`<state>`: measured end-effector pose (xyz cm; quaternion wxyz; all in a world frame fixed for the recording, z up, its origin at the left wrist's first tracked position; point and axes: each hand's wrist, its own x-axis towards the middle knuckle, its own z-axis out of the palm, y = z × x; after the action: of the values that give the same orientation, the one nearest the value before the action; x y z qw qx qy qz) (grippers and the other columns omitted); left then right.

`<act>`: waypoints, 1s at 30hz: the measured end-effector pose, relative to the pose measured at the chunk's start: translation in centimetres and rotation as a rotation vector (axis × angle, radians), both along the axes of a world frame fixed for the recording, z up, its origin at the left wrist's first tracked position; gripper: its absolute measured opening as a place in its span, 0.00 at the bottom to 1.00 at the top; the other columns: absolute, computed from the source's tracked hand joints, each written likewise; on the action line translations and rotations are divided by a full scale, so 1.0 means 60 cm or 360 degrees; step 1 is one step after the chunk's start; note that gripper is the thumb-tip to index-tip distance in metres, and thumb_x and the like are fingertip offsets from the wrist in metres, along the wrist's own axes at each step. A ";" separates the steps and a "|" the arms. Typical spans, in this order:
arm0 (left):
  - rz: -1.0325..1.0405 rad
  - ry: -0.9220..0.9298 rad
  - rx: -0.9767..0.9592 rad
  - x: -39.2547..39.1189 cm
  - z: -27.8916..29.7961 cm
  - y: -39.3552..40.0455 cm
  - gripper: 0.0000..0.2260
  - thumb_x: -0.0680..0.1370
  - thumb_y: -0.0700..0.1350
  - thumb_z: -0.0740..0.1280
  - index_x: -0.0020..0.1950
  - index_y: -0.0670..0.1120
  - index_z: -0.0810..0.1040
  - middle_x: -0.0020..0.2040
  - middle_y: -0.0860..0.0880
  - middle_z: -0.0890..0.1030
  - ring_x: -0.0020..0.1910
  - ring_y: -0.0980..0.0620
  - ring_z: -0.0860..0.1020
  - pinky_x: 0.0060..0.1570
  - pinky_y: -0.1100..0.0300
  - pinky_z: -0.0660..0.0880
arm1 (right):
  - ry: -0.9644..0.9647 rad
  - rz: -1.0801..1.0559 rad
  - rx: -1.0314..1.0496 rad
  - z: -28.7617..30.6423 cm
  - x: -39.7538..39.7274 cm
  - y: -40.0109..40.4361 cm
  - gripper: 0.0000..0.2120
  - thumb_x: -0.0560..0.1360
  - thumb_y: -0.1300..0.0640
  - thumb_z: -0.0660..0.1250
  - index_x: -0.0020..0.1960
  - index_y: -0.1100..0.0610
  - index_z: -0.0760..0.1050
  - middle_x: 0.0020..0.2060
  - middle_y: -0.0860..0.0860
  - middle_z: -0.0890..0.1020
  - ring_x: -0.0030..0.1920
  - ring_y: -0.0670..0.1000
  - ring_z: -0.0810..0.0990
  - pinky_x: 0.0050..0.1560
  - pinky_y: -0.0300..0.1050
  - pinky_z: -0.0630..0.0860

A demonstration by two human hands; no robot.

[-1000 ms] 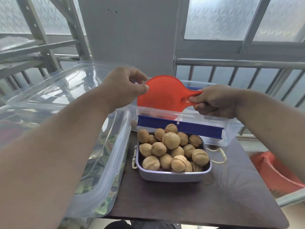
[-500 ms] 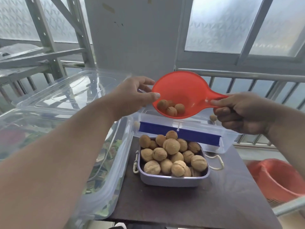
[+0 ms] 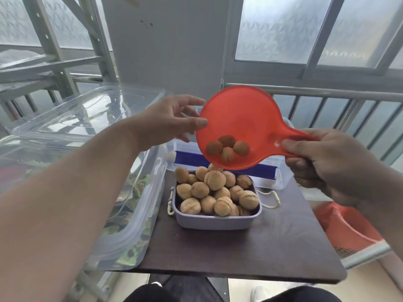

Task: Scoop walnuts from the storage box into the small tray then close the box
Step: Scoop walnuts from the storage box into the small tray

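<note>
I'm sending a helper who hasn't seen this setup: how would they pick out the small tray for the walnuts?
Start at the dark brown wooden table. Near its middle, just in front of the clear plastic storage box with the blue strip, sits the small lilac rectangular tray. It alone is opaque and heaped with walnuts; its neighbours are bigger, see-through boxes.

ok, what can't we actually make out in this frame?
Head view only:
- Storage box interior: covered by the scoop and right hand.
- Left hand fingertips: behind the scoop rim, contact unclear.
- Small tray floor: buried under walnuts.
- Red basket: cut off at the right.
</note>
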<state>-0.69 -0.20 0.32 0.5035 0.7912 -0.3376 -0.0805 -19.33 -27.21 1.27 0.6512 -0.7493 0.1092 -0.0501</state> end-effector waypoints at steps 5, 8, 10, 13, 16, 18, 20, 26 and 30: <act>-0.0032 0.0001 -0.0043 0.004 -0.002 0.008 0.28 0.74 0.60 0.76 0.72 0.54 0.79 0.60 0.47 0.86 0.57 0.47 0.86 0.50 0.51 0.84 | -0.0131 -0.0040 -0.0118 -0.011 0.001 0.034 0.15 0.85 0.64 0.62 0.46 0.54 0.83 0.23 0.48 0.72 0.21 0.41 0.66 0.22 0.32 0.65; -0.0026 -0.0024 -0.0017 0.006 -0.004 0.009 0.26 0.75 0.61 0.76 0.71 0.54 0.80 0.58 0.49 0.86 0.55 0.48 0.86 0.49 0.51 0.84 | -0.0243 -0.0020 -0.0281 -0.015 0.004 0.042 0.20 0.85 0.62 0.63 0.47 0.45 0.88 0.27 0.49 0.75 0.25 0.43 0.71 0.29 0.36 0.70; -0.0010 -0.0039 -0.0008 0.008 -0.004 0.008 0.25 0.75 0.61 0.75 0.70 0.54 0.80 0.58 0.49 0.86 0.54 0.48 0.86 0.49 0.52 0.84 | -0.0337 0.0008 -0.0443 -0.016 0.004 0.043 0.24 0.85 0.62 0.64 0.45 0.35 0.87 0.29 0.49 0.77 0.29 0.45 0.73 0.32 0.36 0.72; 0.0000 -0.0053 0.0028 0.009 -0.004 0.008 0.25 0.77 0.62 0.73 0.70 0.54 0.80 0.59 0.49 0.87 0.55 0.48 0.86 0.48 0.53 0.83 | -0.0403 0.0030 -0.0582 -0.012 0.002 0.044 0.20 0.85 0.60 0.64 0.51 0.36 0.87 0.32 0.47 0.84 0.32 0.44 0.77 0.36 0.35 0.76; -0.0010 -0.0055 0.0032 0.012 -0.005 0.008 0.24 0.76 0.61 0.74 0.69 0.53 0.81 0.58 0.48 0.87 0.54 0.46 0.86 0.47 0.53 0.83 | -0.0406 0.0038 -0.0679 -0.009 0.002 0.046 0.22 0.85 0.57 0.65 0.53 0.28 0.83 0.34 0.48 0.86 0.34 0.44 0.80 0.39 0.39 0.76; -0.0025 -0.0052 0.0032 0.013 -0.004 0.008 0.27 0.74 0.61 0.77 0.70 0.53 0.80 0.58 0.48 0.87 0.54 0.45 0.86 0.47 0.52 0.83 | -0.0407 0.0027 -0.0704 -0.006 0.000 0.048 0.24 0.85 0.57 0.65 0.50 0.26 0.83 0.32 0.47 0.84 0.32 0.43 0.78 0.36 0.35 0.75; -0.0062 -0.0045 0.0042 0.014 -0.005 0.009 0.29 0.73 0.59 0.80 0.71 0.52 0.80 0.59 0.47 0.87 0.55 0.42 0.85 0.48 0.51 0.83 | -0.0401 0.0026 -0.0762 -0.005 -0.002 0.050 0.22 0.85 0.57 0.65 0.51 0.28 0.83 0.35 0.47 0.87 0.33 0.44 0.81 0.42 0.43 0.78; -0.0102 -0.0009 -0.0007 0.018 -0.007 0.010 0.24 0.76 0.49 0.79 0.71 0.50 0.80 0.58 0.44 0.86 0.51 0.46 0.85 0.45 0.54 0.81 | -0.0407 -0.0013 -0.0755 -0.007 -0.001 0.055 0.23 0.85 0.57 0.65 0.48 0.28 0.84 0.35 0.44 0.87 0.34 0.44 0.83 0.42 0.43 0.78; -0.0040 -0.0039 -0.0019 0.018 -0.009 0.008 0.31 0.70 0.54 0.79 0.72 0.50 0.79 0.62 0.43 0.84 0.53 0.45 0.85 0.46 0.53 0.82 | -0.0368 -0.0126 -0.0516 -0.014 0.004 0.044 0.19 0.84 0.59 0.66 0.47 0.38 0.87 0.28 0.45 0.81 0.29 0.43 0.78 0.32 0.33 0.75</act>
<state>0.38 0.27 -0.20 0.5031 0.7848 -0.3540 -0.0751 -19.08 -24.59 0.42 0.5279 -0.8287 0.0535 -0.1783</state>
